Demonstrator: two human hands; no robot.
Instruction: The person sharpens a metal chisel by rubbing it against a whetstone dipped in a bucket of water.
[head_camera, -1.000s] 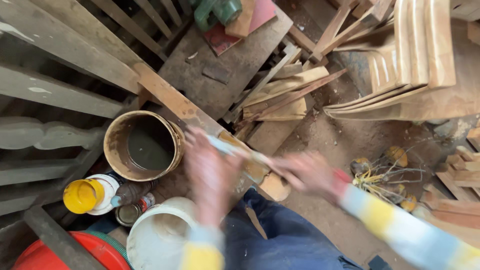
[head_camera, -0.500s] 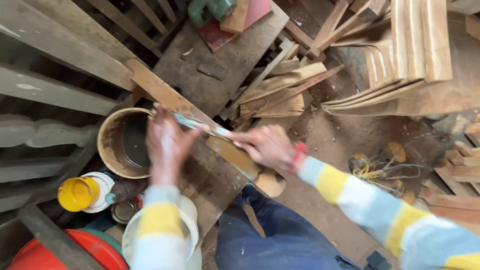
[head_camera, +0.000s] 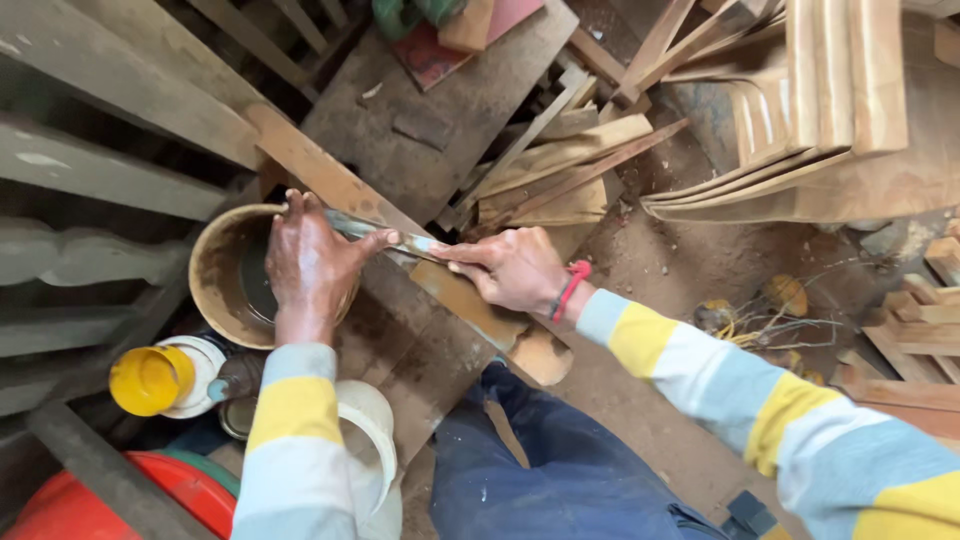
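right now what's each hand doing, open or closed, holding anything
Left hand: fingers closed over one end of the thin flat blade, above the brown bucket.
Right hand: fingers closed on the blade's other end, over the wooden plank.

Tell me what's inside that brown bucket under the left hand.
The brown bucket holds a dark liquid, visible near its left wall. The left hand covers the right part, so the rest is hidden.
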